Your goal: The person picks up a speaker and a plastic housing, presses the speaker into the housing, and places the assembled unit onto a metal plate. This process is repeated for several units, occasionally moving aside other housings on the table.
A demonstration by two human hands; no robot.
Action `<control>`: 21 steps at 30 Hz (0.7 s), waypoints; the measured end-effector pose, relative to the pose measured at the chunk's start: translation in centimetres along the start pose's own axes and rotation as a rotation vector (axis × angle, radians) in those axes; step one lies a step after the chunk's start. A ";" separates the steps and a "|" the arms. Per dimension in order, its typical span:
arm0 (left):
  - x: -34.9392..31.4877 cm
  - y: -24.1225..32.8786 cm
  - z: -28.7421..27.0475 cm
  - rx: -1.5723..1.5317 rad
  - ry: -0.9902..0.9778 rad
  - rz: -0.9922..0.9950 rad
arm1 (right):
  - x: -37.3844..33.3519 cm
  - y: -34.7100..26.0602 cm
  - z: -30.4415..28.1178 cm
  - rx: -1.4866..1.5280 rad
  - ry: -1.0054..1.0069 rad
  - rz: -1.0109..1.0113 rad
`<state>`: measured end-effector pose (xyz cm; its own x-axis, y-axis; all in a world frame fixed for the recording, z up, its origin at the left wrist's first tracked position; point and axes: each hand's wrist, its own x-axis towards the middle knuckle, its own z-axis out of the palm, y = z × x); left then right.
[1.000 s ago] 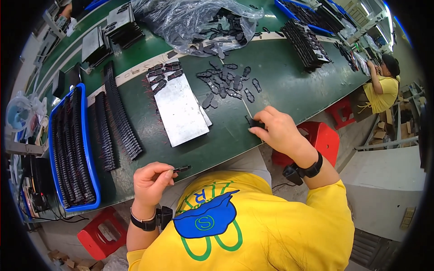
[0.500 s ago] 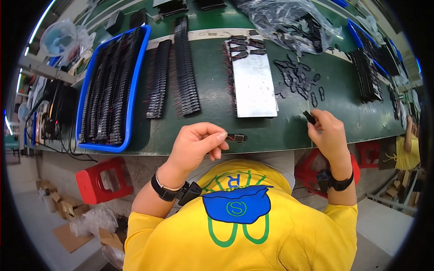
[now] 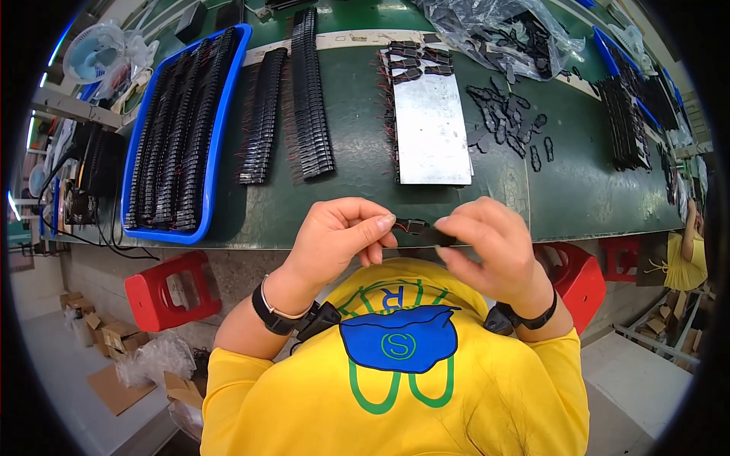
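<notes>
Both hands, left hand [image 3: 342, 232] and right hand [image 3: 487, 243], grip one small black part [image 3: 422, 230] together above the tabletop [image 3: 350, 182] edge, many finished rows [image 3: 308, 91] done, loose pieces [image 3: 506, 121] seemingly left.

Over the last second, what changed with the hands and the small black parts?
The right hand came in from the loose black parts on the green table, bringing one. The left hand rose to meet it; both now pinch a small black part between them. The metal plate, part rows and blue tray lie as before.
</notes>
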<state>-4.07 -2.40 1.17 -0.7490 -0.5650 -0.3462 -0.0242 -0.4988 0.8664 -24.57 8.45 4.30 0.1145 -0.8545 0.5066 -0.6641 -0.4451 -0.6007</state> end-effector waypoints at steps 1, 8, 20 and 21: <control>0.0 -0.1 0.0 -0.009 -0.005 -0.006 | 0.2 -0.1 0.3 -0.046 0.000 -0.088; 0.0 -0.3 0.4 -0.061 -0.024 -0.030 | 0.2 -0.3 1.3 -0.181 0.012 -0.089; 0.1 -0.6 0.5 -0.092 -0.050 -0.023 | 0.0 -0.6 1.9 -0.230 -0.014 -0.058; 0.1 -0.6 0.5 -0.091 -0.050 -0.021 | 0.0 -0.6 2.0 -0.228 -0.005 -0.056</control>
<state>-4.45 -1.81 0.79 -0.7812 -0.5212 -0.3436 0.0182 -0.5692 0.8220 -22.70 8.19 3.41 0.1591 -0.8317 0.5320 -0.8063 -0.4204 -0.4162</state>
